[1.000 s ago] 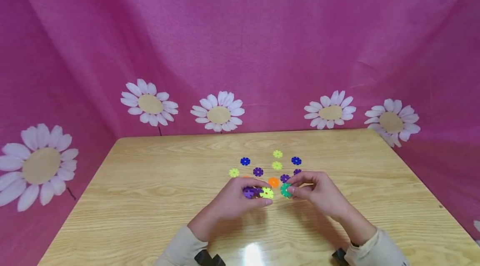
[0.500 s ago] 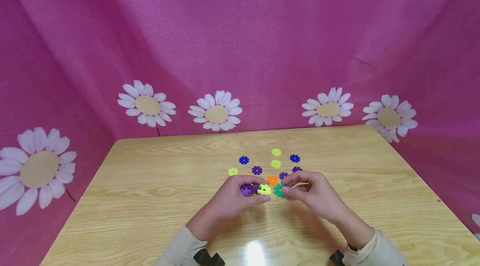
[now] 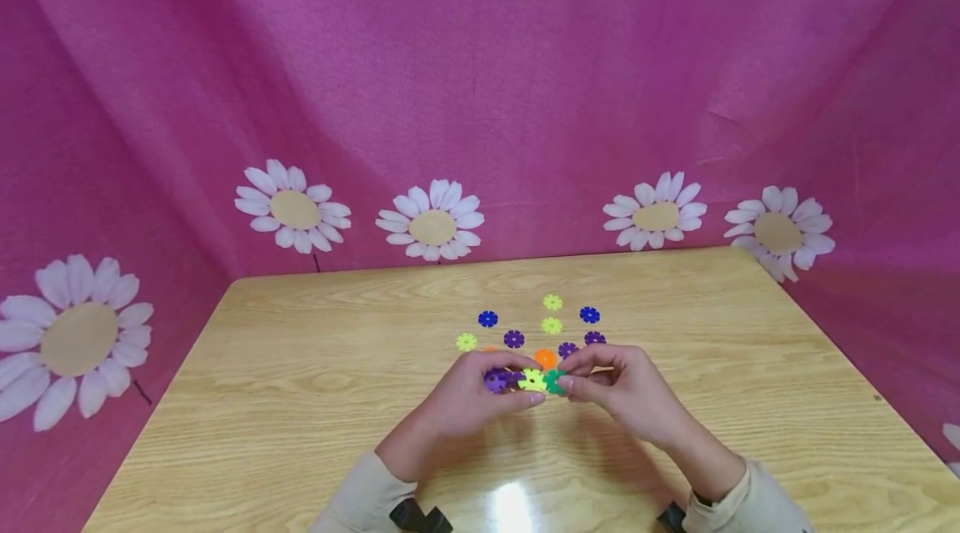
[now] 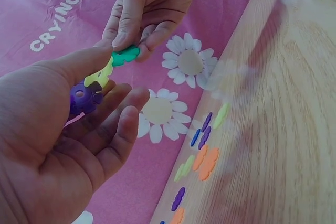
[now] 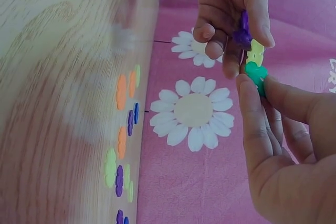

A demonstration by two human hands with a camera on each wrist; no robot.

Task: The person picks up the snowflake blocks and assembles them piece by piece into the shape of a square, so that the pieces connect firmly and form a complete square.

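My left hand holds a short chain of notched plastic discs between thumb and fingers. In it, purple discs sit nearest the palm and a yellow disc sticks out at the right end. Thumb and fingertips of my right hand pinch a green notched disc. Its left edge meets the yellow disc's right edge, and the right wrist view shows the green and yellow pieces in contact. Both hands are raised over the near middle of the table. My left fingers partly hide the purple pieces.
Several loose discs lie on the wooden table beyond the hands, among them an orange disc, a purple disc, a blue disc and a yellow disc. A pink daisy-patterned cloth hangs behind the table.
The right hand has brought the green disc leftward to the yellow one, closing the gap between them. The left hand has stayed nearly in place with its chain.
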